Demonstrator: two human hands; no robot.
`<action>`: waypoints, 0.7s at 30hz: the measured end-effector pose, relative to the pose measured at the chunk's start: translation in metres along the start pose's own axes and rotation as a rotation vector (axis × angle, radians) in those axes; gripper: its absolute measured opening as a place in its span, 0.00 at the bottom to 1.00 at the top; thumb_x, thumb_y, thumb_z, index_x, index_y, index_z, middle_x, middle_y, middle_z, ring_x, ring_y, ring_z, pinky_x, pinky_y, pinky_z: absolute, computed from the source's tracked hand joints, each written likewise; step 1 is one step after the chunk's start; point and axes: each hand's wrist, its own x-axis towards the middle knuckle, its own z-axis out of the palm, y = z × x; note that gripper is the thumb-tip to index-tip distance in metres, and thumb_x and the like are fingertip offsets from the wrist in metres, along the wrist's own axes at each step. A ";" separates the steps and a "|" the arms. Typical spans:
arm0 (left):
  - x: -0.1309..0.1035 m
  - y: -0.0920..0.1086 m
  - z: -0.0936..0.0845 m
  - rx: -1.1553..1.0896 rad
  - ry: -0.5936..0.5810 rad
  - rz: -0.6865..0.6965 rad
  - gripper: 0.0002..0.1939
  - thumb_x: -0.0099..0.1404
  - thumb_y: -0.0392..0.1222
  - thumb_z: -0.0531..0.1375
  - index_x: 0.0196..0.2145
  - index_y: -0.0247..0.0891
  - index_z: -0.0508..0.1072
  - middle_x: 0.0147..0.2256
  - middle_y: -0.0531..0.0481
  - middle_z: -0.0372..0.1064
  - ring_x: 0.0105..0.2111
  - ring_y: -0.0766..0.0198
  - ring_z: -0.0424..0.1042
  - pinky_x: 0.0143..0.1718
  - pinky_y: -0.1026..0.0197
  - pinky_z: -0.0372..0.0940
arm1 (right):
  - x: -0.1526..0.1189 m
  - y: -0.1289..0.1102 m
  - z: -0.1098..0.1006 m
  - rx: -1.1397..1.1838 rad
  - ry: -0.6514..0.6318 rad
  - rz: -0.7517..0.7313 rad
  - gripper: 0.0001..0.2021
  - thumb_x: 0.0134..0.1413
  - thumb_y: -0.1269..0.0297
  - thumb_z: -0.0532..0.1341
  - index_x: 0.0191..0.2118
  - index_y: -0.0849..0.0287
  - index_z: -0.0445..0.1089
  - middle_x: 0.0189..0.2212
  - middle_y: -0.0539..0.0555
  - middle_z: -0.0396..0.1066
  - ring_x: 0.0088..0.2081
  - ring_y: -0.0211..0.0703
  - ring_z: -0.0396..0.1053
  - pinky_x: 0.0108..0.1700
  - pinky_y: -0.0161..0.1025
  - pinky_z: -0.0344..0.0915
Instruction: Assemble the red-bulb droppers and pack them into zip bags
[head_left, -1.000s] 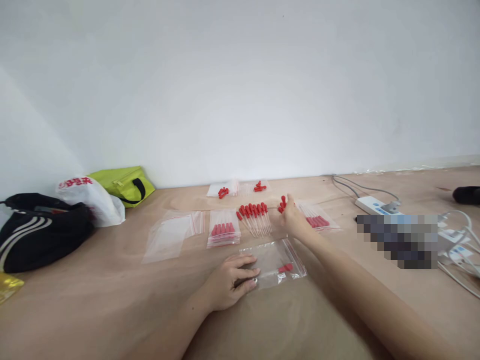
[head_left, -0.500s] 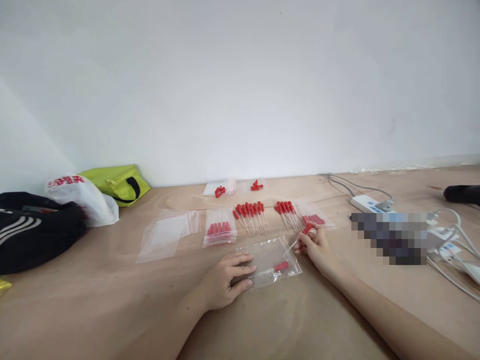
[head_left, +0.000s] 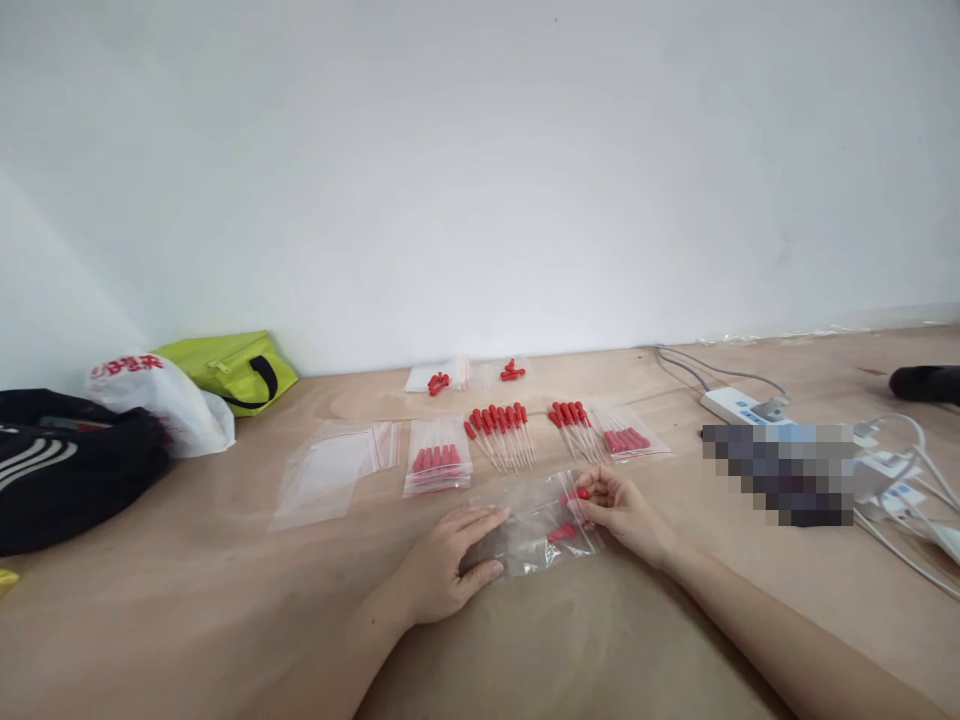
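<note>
A clear zip bag point(head_left: 529, 530) lies flat in front of me with one red-capped dropper point(head_left: 561, 533) inside. On its left edge rests my left hand point(head_left: 461, 560), fingers spread. My right hand point(head_left: 615, 510) pinches the red bulb of a second dropper point(head_left: 576, 495) at the bag's right, open end; its thin tube reaches into the bag. Behind the bag are two rows of loose droppers point(head_left: 504, 430) point(head_left: 574, 425), with filled bags point(head_left: 439, 460) point(head_left: 626, 440) on either side.
Flat clear bags point(head_left: 322, 480) lie at left. Small red bulbs point(head_left: 439, 382) sit on bags near the wall. A black bag point(head_left: 75, 470), a white plastic bag point(head_left: 165, 405) and a green pouch point(head_left: 232, 370) stand far left. A power strip point(head_left: 739, 408) with cables lies right.
My right hand has moved left and nearer to me, bringing the held dropper from outside the bag's right end into it. My left hand has stayed nearly in place.
</note>
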 end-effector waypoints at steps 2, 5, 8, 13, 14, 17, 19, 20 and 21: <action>0.000 0.000 0.000 -0.001 0.002 -0.004 0.26 0.60 0.42 0.55 0.55 0.45 0.57 0.54 0.49 0.59 0.53 0.57 0.58 0.53 0.50 0.54 | 0.001 0.002 0.001 -0.092 -0.071 0.005 0.17 0.33 0.53 0.67 0.25 0.59 0.62 0.20 0.47 0.66 0.18 0.31 0.58 0.20 0.32 0.58; 0.001 0.000 0.000 -0.002 0.013 0.001 0.24 0.59 0.42 0.55 0.54 0.44 0.59 0.53 0.49 0.61 0.53 0.57 0.58 0.53 0.51 0.54 | 0.001 0.004 0.001 -0.283 -0.139 -0.077 0.15 0.39 0.52 0.63 0.25 0.60 0.69 0.23 0.51 0.68 0.21 0.34 0.62 0.22 0.33 0.59; 0.002 -0.001 0.001 -0.014 0.014 0.026 0.20 0.60 0.42 0.55 0.51 0.42 0.64 0.51 0.48 0.62 0.52 0.57 0.59 0.53 0.51 0.54 | 0.003 0.002 -0.002 -0.454 -0.238 -0.198 0.15 0.48 0.54 0.57 0.22 0.60 0.71 0.25 0.52 0.67 0.27 0.37 0.64 0.27 0.34 0.61; 0.003 -0.003 0.003 -0.038 0.014 0.061 0.16 0.60 0.41 0.55 0.47 0.41 0.69 0.51 0.47 0.63 0.52 0.57 0.60 0.53 0.51 0.56 | 0.026 -0.012 -0.010 -0.823 0.068 -0.243 0.08 0.50 0.65 0.53 0.31 0.61 0.67 0.24 0.52 0.68 0.26 0.39 0.65 0.29 0.35 0.60; 0.003 -0.004 0.003 -0.037 0.014 0.061 0.16 0.60 0.41 0.55 0.46 0.41 0.69 0.51 0.46 0.63 0.52 0.57 0.60 0.53 0.51 0.56 | 0.034 -0.015 -0.009 -0.934 0.181 -0.249 0.07 0.50 0.67 0.53 0.34 0.62 0.66 0.26 0.52 0.68 0.28 0.40 0.66 0.31 0.35 0.60; 0.003 -0.005 0.004 -0.029 0.014 0.065 0.17 0.60 0.41 0.55 0.47 0.40 0.69 0.51 0.46 0.63 0.52 0.57 0.60 0.53 0.52 0.56 | 0.059 -0.023 0.001 -1.234 0.311 -0.185 0.11 0.49 0.72 0.52 0.41 0.63 0.60 0.33 0.57 0.68 0.36 0.43 0.67 0.35 0.35 0.59; 0.003 -0.006 0.004 -0.025 0.020 0.072 0.17 0.59 0.41 0.55 0.47 0.40 0.69 0.50 0.45 0.63 0.52 0.57 0.60 0.52 0.52 0.56 | 0.073 -0.026 0.011 -1.352 0.336 -0.105 0.12 0.50 0.75 0.51 0.43 0.63 0.58 0.36 0.59 0.67 0.37 0.45 0.67 0.34 0.35 0.59; 0.003 -0.006 0.004 -0.025 0.023 0.076 0.17 0.59 0.41 0.55 0.47 0.40 0.69 0.50 0.45 0.63 0.52 0.58 0.60 0.52 0.52 0.56 | 0.079 -0.026 0.016 -1.379 0.348 -0.078 0.13 0.50 0.76 0.50 0.43 0.63 0.58 0.37 0.61 0.67 0.37 0.45 0.67 0.34 0.35 0.59; 0.002 -0.006 0.005 -0.025 0.025 0.080 0.17 0.60 0.41 0.55 0.47 0.40 0.69 0.51 0.46 0.63 0.52 0.58 0.60 0.52 0.52 0.56 | 0.084 -0.026 0.021 -1.390 0.359 -0.061 0.13 0.50 0.77 0.49 0.43 0.64 0.58 0.37 0.62 0.66 0.37 0.45 0.68 0.33 0.35 0.59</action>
